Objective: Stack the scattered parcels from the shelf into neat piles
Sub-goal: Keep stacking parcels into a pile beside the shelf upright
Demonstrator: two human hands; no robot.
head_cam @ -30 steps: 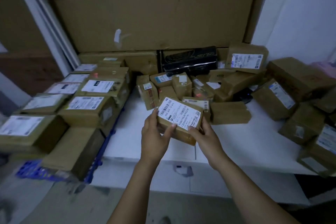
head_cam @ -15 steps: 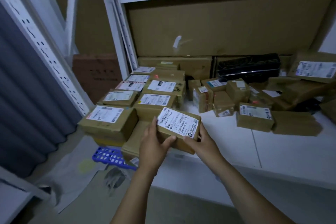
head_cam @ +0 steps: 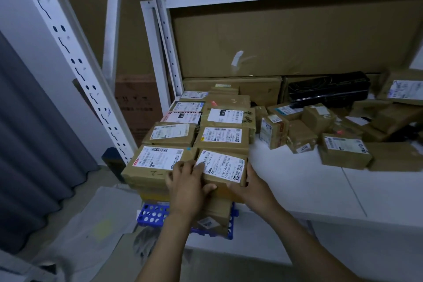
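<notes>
Left hand [head_cam: 187, 181] and right hand [head_cam: 254, 186] grasp a labelled parcel [head_cam: 223, 167] by its sides. The left fingers curl over its near edge; the right fingers are mostly hidden behind it. The parcel is level with the front row of the piles [head_cam: 219, 137]; whether it rests there is unclear. Arms and boxes cover most of a blue crate [head_cam: 153, 213]. Farther right on the shelf [head_cam: 297, 178], loose parcels [head_cam: 343, 151] run out of frame. A black item [head_cam: 329, 88] behind them is indistinct.

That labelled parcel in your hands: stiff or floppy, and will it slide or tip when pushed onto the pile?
Probably stiff: the parcel shows flat faces and straight edges between the left hand and right hand. Likely light, as it is held at its edges. Low and flat, it should slide rather than tip on the pile.
</notes>
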